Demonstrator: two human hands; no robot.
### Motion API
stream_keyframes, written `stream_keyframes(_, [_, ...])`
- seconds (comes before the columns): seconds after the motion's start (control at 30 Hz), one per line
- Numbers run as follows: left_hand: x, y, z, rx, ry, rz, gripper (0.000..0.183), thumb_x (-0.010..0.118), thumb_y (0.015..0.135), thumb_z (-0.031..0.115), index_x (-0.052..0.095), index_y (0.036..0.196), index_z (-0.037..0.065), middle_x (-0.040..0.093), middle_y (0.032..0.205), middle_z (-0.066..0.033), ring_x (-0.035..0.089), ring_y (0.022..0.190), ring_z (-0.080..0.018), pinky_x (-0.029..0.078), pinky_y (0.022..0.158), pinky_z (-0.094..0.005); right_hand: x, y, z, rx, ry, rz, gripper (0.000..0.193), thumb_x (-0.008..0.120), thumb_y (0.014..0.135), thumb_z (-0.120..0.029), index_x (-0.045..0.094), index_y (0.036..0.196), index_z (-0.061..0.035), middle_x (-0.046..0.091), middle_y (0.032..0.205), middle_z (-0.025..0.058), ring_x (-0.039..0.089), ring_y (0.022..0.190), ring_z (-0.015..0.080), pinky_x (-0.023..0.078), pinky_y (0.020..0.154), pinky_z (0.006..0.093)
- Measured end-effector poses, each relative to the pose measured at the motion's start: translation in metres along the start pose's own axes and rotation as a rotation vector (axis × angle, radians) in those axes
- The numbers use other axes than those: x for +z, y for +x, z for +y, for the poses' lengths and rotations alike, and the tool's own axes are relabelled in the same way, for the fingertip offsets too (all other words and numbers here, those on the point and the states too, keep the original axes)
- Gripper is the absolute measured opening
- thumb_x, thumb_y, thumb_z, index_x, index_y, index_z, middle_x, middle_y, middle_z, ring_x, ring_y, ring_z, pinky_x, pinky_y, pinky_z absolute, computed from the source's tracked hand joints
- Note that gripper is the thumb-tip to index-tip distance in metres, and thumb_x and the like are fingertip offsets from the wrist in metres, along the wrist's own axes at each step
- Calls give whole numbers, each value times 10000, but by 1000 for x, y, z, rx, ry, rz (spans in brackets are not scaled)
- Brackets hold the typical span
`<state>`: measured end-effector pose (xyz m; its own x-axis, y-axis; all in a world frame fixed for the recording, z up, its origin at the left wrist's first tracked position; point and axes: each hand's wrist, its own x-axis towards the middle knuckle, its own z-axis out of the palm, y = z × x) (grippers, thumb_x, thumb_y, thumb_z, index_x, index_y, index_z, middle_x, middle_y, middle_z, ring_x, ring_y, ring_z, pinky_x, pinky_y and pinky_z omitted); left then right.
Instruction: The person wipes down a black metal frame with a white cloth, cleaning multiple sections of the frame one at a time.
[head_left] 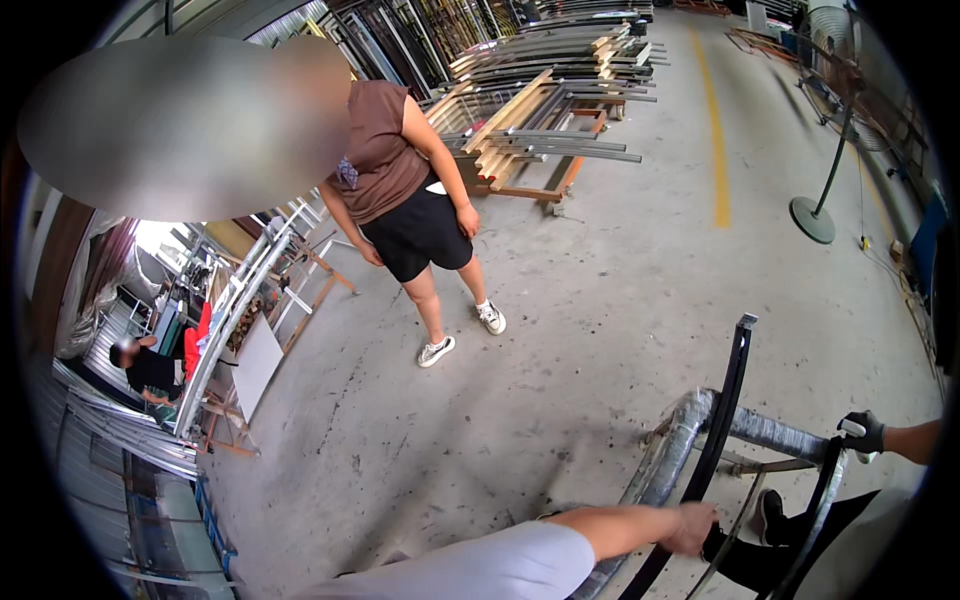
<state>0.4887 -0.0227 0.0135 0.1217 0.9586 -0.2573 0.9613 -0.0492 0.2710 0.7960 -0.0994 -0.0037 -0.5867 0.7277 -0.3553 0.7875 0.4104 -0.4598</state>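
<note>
My left hand (690, 528), bare, reaches in from a light grey sleeve. Its fingers curl over a long black metal profile (727, 400), which looks bowed here and lies across a wrapped stand (770, 432). My right hand (864, 437), in a dark glove with pale parts, comes from the right edge. It is closed at the stand's far right corner, by the upper end of another dark bar (826, 480). A small pale piece shows at its fingers; I cannot make out what it is.
A person (385, 160) in a brown top stands ahead. Racks of profiles (560, 110) lie behind them. A pedestal fan (812, 218) stands at the right. On the left, another person (150, 368) is beside a work table (230, 320). A yellow line (712, 140) marks the floor.
</note>
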Motion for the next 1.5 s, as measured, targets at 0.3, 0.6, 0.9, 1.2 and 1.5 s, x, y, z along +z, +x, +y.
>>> stream_keyframes(0.3, [12,-30,-209,344,74,630,211,695,794,214,630,594,198,707,761,-17,695,876,-263,477,1038,-465,-2,-42,84,144,294,50,209,779,698,-169,615,769,-59,683,706,139,685,663,364,527,596,472])
stream_keyframes(0.6, [-42,-28,-232,214,299,504,339,623,903,315,709,918,-13,621,1270,-226,524,1308,-322,370,1173,-468,-45,-20,26,211,-253,39,304,785,712,-218,575,847,-44,638,745,211,640,719,471,507,656,558])
stream_keyframes(0.9, [-77,-29,-307,-260,139,255,482,522,976,392,679,1120,-40,634,1245,-223,482,1359,-354,291,1228,-454,-46,-24,33,87,-265,52,294,795,680,-178,589,848,-53,619,727,183,637,703,445,509,641,534])
stream_keyframes(1.2, [-91,-33,-366,-169,189,296,337,537,971,324,662,795,65,669,878,-95,568,1116,-295,474,1026,-413,-37,-30,46,104,-300,43,379,810,608,-221,591,876,-68,608,780,155,623,714,427,494,634,532])
stream_keyframes(1.5, [-86,-28,-375,-243,26,417,192,583,963,207,634,1007,27,631,1028,-121,572,1164,-305,543,932,-420,-37,-22,38,95,-240,90,350,799,647,-166,586,902,-56,620,761,174,624,694,446,500,637,529])
